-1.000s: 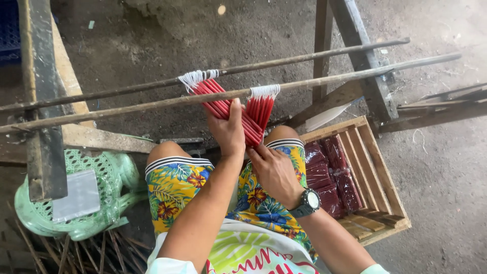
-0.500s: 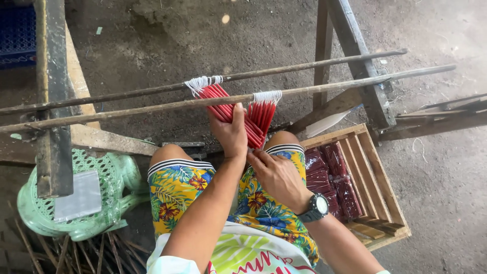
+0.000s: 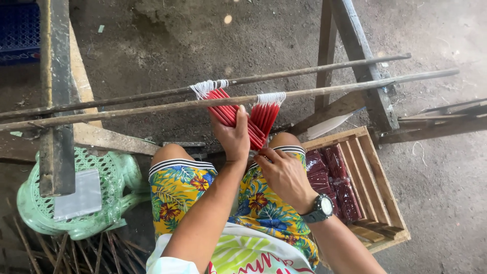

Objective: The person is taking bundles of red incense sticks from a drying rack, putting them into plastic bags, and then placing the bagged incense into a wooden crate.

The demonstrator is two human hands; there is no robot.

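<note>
Two bunches of thin red candles [image 3: 264, 114] hang by white wicks from two long wooden poles [image 3: 152, 106] that cross in front of me. My left hand [image 3: 234, 137] is closed around the lower ends of the left bunch, gathering them together. My right hand [image 3: 281, 170], with a black wristwatch, touches the candle tips from below, just over my knees; its fingers are bent and I cannot see anything held in them. I sit in flowered shorts.
A wooden crate [image 3: 378, 172] at my right holds packets of dark red candles. A green plastic stool [image 3: 96, 203] lies at my left under a wooden frame beam [image 3: 56, 101]. Loose sticks lie on the dirt floor bottom left. A blue crate [image 3: 18, 30] sits top left.
My view has shifted slightly. Both hands stay at the hanging candles, with the left hand's grip a little higher on the bunch; the right hand stays at the tips.
</note>
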